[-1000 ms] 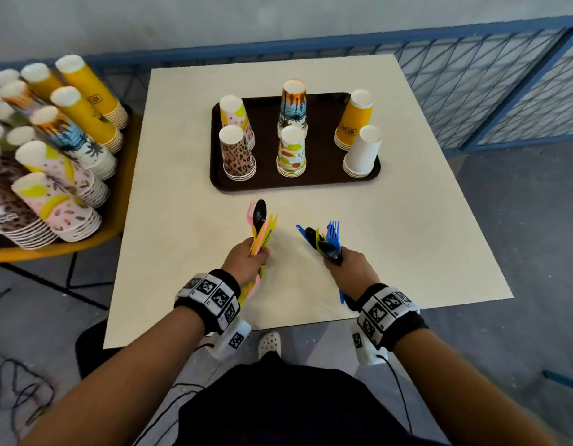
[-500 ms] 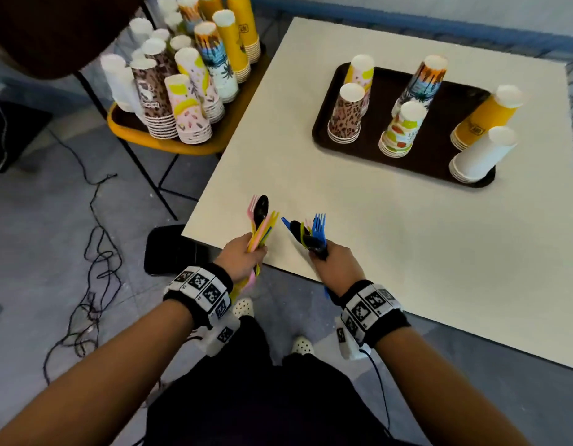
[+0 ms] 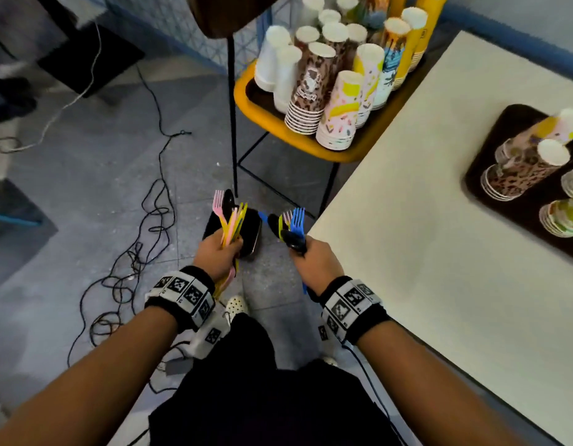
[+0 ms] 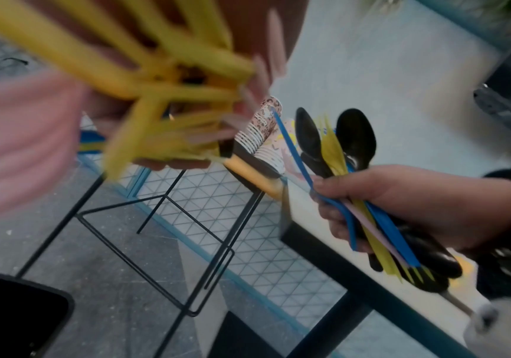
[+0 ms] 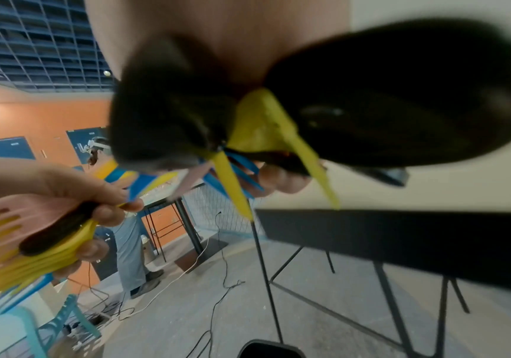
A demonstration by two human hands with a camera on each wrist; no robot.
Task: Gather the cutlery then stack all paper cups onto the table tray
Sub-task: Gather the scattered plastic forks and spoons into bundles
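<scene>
My left hand (image 3: 218, 252) grips a bundle of pink, yellow and black plastic cutlery (image 3: 231, 217), held upright over the floor. My right hand (image 3: 314, 259) grips a second bundle of blue, yellow, pink and black cutlery (image 3: 291, 225), just left of the white table's corner (image 3: 407, 252). The same right-hand bundle (image 4: 337, 155) shows in the left wrist view. On the table's far right lies a dark tray (image 3: 491, 146) with short stacks of paper cups (image 3: 520, 175). Tall stacks of paper cups (image 3: 330, 88) stand on a yellow side tray (image 3: 246, 91) left of the table.
Black cables (image 3: 127, 262) sprawl over the grey floor to the left. A thin black stand leg (image 3: 232, 123) rises in front of me, with a dark flat object (image 3: 249, 233) on the floor behind the cutlery. Another person (image 5: 131, 254) stands farther off.
My view and body have swung left, away from the table. Both hands, still gripping their cutlery bundles, have moved off the tabletop and now hang over the floor beside the table corner.
</scene>
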